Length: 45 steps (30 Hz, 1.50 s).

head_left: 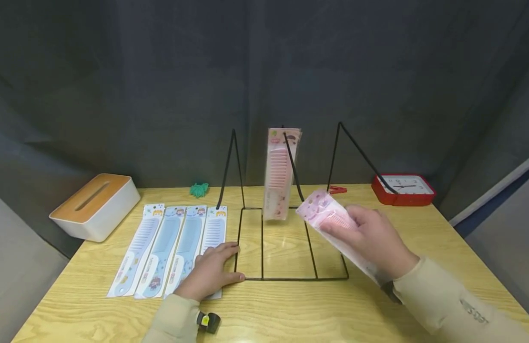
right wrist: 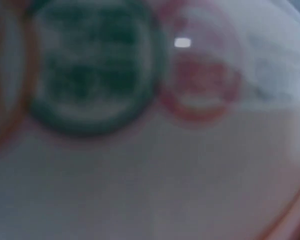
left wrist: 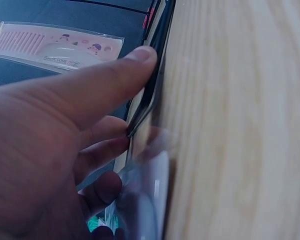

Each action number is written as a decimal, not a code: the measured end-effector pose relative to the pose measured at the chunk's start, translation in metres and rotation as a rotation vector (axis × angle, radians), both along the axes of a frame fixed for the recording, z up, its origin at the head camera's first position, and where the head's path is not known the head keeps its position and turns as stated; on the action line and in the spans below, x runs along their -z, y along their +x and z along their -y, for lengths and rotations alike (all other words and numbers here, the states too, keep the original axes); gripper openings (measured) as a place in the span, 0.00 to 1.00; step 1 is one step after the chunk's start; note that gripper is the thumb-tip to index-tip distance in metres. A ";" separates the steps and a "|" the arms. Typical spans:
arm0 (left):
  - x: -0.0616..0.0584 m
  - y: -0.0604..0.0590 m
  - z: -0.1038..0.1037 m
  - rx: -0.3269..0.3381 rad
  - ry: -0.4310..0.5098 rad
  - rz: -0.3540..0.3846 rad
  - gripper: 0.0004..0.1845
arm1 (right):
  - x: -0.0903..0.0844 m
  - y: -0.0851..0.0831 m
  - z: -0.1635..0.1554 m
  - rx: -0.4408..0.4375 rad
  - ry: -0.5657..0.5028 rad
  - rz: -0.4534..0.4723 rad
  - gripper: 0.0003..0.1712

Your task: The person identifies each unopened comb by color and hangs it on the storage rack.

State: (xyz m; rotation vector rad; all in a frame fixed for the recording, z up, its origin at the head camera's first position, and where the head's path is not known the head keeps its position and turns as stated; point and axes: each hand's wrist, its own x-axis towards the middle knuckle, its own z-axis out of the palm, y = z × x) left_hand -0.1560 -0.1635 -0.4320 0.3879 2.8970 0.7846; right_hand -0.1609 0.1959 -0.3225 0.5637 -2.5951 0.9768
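Observation:
My right hand (head_left: 373, 236) grips a packaged pink comb (head_left: 329, 216) and holds it tilted over the right side of a black wire rack (head_left: 286, 238). Another packaged pink comb (head_left: 280, 174) hangs upright on the rack's middle prong. My left hand (head_left: 213, 269) lies flat on the table with straight fingers, on the lower end of the rightmost of several packaged blue and white combs (head_left: 178, 245), its fingertips beside the rack's base wire. The left wrist view shows the thumb (left wrist: 97, 85) by the comb package's edge. The right wrist view is filled by a blurred package surface (right wrist: 150, 150).
A white tissue box with a wooden lid (head_left: 95, 205) stands at the table's left edge. A red clock (head_left: 403, 189) lies at the back right, a small green object (head_left: 198, 189) and a red clip (head_left: 337, 189) at the back. A dark curtain hangs behind.

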 end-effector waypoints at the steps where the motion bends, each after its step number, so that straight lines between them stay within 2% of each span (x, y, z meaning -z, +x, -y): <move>1: 0.000 0.000 0.000 0.000 0.000 0.000 0.40 | -0.004 0.007 0.006 -0.038 -0.010 -0.057 0.23; 4: -0.001 -0.001 0.000 0.000 -0.002 -0.001 0.40 | -0.011 0.022 0.018 -0.116 -0.053 -0.193 0.25; 6: -0.002 -0.001 0.000 -0.001 -0.007 0.000 0.40 | -0.015 0.028 0.022 -0.125 -0.085 -0.233 0.26; 9: -0.001 -0.002 0.000 0.000 -0.015 -0.001 0.40 | -0.019 0.031 0.026 -0.092 -0.126 -0.246 0.24; 15: 0.000 -0.002 0.000 -0.005 -0.019 0.003 0.40 | -0.023 0.030 0.033 -0.029 -0.150 -0.183 0.19; 23: -0.002 -0.001 -0.001 0.000 -0.008 0.002 0.40 | -0.021 0.022 0.041 -0.006 -0.200 -0.022 0.18; 27: -0.002 -0.001 0.000 0.003 -0.019 -0.010 0.40 | -0.013 0.009 0.051 -0.012 -0.324 0.098 0.17; 30: -0.002 -0.002 0.000 0.005 -0.028 -0.026 0.40 | -0.007 -0.004 0.061 0.010 -0.411 0.183 0.21; 32: -0.001 -0.003 0.000 0.008 -0.026 -0.032 0.40 | -0.004 -0.015 0.069 0.041 -0.446 0.206 0.25; 36: -0.001 -0.003 0.000 0.005 -0.021 -0.023 0.40 | 0.000 -0.041 0.085 0.095 -0.465 0.177 0.29; 45: 0.001 -0.001 0.000 0.000 -0.002 -0.003 0.40 | -0.004 -0.094 0.108 0.142 -0.486 0.150 0.33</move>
